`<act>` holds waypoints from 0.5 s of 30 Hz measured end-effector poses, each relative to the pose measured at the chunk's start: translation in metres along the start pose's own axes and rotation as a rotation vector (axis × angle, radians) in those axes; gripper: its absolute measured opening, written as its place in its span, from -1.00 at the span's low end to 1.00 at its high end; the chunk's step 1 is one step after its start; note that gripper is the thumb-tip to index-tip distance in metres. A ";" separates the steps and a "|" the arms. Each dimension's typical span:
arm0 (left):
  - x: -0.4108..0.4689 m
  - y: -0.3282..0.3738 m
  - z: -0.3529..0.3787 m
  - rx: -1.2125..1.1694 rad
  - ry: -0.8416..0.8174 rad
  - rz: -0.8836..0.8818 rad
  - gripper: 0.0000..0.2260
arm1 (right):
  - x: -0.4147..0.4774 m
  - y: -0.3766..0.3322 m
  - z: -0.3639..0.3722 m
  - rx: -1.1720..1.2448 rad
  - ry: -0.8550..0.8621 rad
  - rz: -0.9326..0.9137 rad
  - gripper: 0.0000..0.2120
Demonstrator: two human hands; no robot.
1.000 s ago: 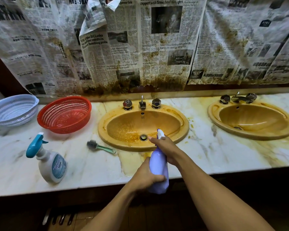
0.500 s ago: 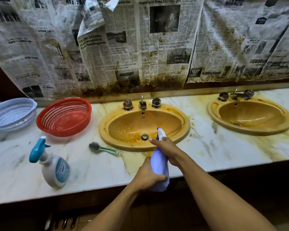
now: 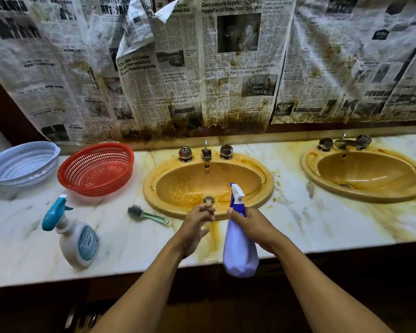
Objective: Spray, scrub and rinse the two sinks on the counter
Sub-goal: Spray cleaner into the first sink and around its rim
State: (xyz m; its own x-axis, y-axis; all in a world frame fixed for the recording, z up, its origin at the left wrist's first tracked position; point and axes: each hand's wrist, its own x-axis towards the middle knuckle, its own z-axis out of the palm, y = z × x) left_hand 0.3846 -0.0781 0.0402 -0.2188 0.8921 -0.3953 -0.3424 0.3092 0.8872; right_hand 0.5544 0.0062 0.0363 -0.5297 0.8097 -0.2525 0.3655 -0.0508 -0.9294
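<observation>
Purple spray bottle (image 3: 239, 251) is gripped at the neck by the right hand (image 3: 252, 227), centre of frame, nozzle pointed at the stained centre sink (image 3: 149, 189). Left hand (image 3: 197, 224) is held empty, fingers loosely apart, over that sink's near rim. Second sink (image 3: 308, 162) is seen at right, set in the surface (image 3: 322, 227).

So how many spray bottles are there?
2. The teal-topped bottle stands on the counter at the left, in front of the red basket. The purple bottle is held in the right hand, before the left sink. More could sit outside the view.
</observation>
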 end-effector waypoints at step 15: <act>0.050 0.004 0.143 0.264 0.386 0.289 -0.93 | -0.002 0.047 -0.098 -0.182 -0.243 -0.036 -0.21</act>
State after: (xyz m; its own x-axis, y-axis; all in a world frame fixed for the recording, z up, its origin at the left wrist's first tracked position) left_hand 0.5028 0.0144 0.0576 -0.6062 0.7828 -0.1408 0.0114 0.1856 0.9826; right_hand 0.6474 0.0598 0.0190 -0.7043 0.6444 -0.2979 0.4630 0.0988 -0.8808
